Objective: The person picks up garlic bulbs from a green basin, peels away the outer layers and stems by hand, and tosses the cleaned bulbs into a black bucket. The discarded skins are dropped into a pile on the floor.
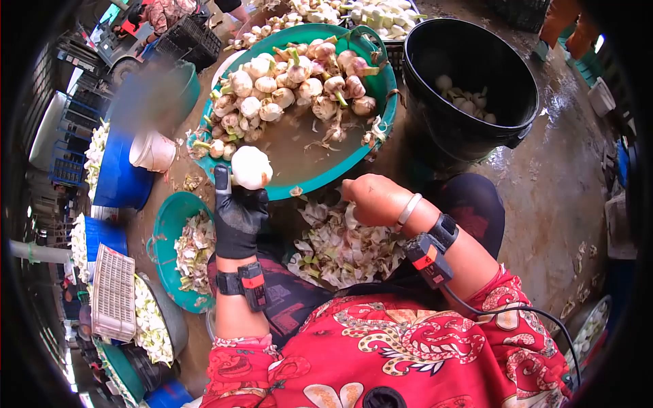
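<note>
My left hand (pixel 239 221), in a black glove, grips a white garlic bulb (pixel 252 168) at the near-left rim of a large teal basin (pixel 320 182). Many garlic bulbs (pixel 309 88) with brownish skins and cut stems are heaped on the basin's far side. My bare right hand (pixel 374 198) is closed, just outside the basin's near rim; its fingertips are turned away, so what they hold is hidden. Below it, between my legs, lies a pile of garlic skins (pixel 347 248).
A black bucket (pixel 435 139) with some garlic bulbs inside stands at the right. On the left are a small teal tub (pixel 163 234) of skins, blue tubs (pixel 126 180) and a pale crate (pixel 113 292). A person (pixel 166 15) bends at the back left. The floor is wet.
</note>
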